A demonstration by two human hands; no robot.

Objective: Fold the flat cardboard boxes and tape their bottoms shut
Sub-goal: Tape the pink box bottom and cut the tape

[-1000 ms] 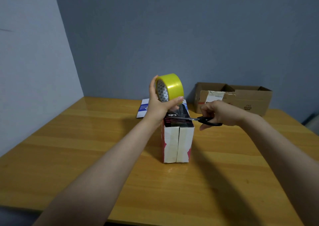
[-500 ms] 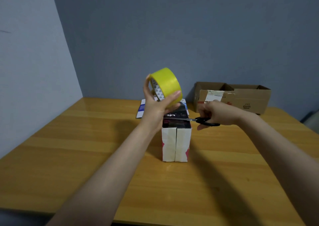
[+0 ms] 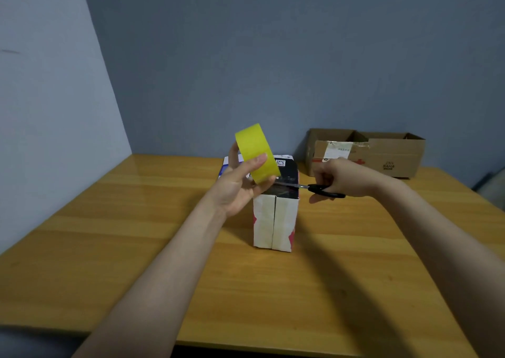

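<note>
I see the small box (image 3: 276, 221) standing upright near the middle of the table (image 3: 136, 248), with a seam running down the side that faces me. The left hand (image 3: 240, 185) grasps the yellow tape roll (image 3: 257, 152) and holds it just above the box top, at about eleven o'clock from it. The right hand (image 3: 338, 177), at three o'clock from the box, grips the black scissors (image 3: 323, 190). Their blades reach across the box top toward the roll.

I judge that the step is cutting the tape. To do it well, I would pull the roll so the strip is tight, cut close to the roll, and then press the loose end flat. The strip is clear and hard to see, so I cannot tell if it is already cut.
</note>
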